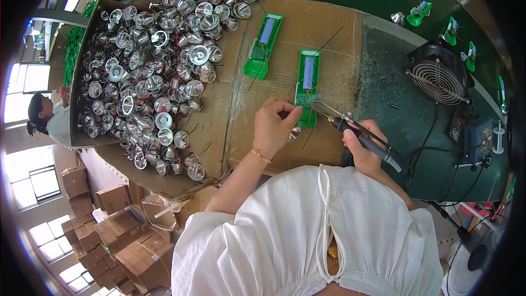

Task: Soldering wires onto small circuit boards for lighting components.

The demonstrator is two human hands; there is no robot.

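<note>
Holding soldering iron (341,125) clamped in right grip (364,143), can't tell about left grip (272,126), could easily scorch fingertips (296,113) by slipping near green housing (301,83).

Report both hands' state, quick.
Left hand: fingers curled at the green casing; can't tell whether it holds anything.
Right hand: closed, holding the soldering iron.

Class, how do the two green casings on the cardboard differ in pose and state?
The left casing slants, its top leaning right; the right casing slants far less. No hand touches the left casing; the left hand and a soldering iron are at the right casing's lower part. Both hold a blue cylinder.
</note>
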